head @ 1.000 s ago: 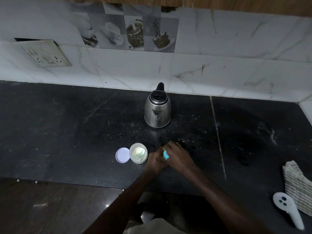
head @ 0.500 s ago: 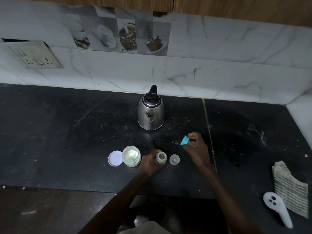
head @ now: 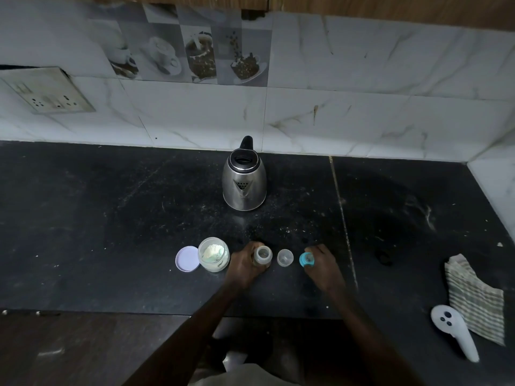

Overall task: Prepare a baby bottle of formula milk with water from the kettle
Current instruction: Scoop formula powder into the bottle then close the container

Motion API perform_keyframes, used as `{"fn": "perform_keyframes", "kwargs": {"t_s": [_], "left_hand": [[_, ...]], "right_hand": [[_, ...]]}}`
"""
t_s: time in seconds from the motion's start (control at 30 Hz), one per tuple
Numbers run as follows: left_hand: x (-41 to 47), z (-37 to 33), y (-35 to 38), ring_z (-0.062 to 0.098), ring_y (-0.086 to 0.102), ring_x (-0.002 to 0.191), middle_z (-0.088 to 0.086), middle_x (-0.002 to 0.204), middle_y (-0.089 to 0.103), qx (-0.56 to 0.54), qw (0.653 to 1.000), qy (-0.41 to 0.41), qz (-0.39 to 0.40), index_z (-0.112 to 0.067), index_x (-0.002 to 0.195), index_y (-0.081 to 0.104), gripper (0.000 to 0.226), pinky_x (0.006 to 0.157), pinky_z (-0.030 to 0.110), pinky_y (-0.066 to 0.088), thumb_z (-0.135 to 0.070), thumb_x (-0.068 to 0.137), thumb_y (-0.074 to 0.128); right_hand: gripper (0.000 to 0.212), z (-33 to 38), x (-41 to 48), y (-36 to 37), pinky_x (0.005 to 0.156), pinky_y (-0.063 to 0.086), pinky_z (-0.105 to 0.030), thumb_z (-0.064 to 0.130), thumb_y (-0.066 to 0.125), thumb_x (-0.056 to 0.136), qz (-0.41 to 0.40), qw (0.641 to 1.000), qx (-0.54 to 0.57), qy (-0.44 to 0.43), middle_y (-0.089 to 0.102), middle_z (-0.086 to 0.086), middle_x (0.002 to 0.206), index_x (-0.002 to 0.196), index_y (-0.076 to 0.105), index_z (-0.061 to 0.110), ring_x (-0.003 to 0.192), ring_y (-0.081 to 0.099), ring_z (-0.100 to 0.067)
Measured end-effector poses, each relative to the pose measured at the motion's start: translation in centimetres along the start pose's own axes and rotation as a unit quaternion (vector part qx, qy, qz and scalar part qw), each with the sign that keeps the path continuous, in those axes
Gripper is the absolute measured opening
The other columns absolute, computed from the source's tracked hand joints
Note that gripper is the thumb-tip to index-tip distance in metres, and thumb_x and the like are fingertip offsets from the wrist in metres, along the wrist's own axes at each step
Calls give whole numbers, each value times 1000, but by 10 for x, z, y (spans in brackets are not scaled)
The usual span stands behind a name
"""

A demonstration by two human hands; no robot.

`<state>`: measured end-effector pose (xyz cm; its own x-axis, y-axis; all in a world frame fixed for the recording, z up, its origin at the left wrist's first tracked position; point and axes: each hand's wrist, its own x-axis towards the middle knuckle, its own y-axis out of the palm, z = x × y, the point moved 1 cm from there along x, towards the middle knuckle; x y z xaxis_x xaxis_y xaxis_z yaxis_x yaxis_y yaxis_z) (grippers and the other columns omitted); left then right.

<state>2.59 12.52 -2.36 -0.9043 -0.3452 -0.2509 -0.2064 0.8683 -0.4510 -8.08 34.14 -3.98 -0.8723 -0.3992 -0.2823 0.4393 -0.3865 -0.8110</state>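
A person's left hand (head: 245, 264) grips the open baby bottle (head: 262, 255) upright on the counter (head: 111, 218); the right hand (head: 320, 264) holds its blue teat ring (head: 306, 259) down beside the clear cap (head: 285, 257). Opening looks finished; next probably needs the kettle (head: 244, 183) behind.

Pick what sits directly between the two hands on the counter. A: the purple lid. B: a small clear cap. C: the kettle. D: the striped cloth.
B: the clear cap stands alone on the counter, with the left hand on the open bottle to one side of it and the right hand on the blue ring to the other.
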Motion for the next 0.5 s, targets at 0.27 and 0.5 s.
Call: {"fn": "perform_keyframes", "kwargs": {"t_s": [0.27,0.5], "left_hand": [[-4,2,6,18,71,104,3,111,75,-38,999,-16,-15,-12,122,65,44,96,42,55,-14,83,84],[-7,1,7,22,63,126,9,138,66,-27,999,-15,-16,-8,144,54,65,111,41,48,-10,85,81]], "right_hand": [[53,0,-2,15,112,45,-37,6,74,91,7,998,-55,11,51,-9,143,141,59,8,130,52,-25],[76,-2,-9,13,116,42,-40,-1,70,86,-24,997,-65,16,37,-10,157,156,43,12,141,43,-31]]}}
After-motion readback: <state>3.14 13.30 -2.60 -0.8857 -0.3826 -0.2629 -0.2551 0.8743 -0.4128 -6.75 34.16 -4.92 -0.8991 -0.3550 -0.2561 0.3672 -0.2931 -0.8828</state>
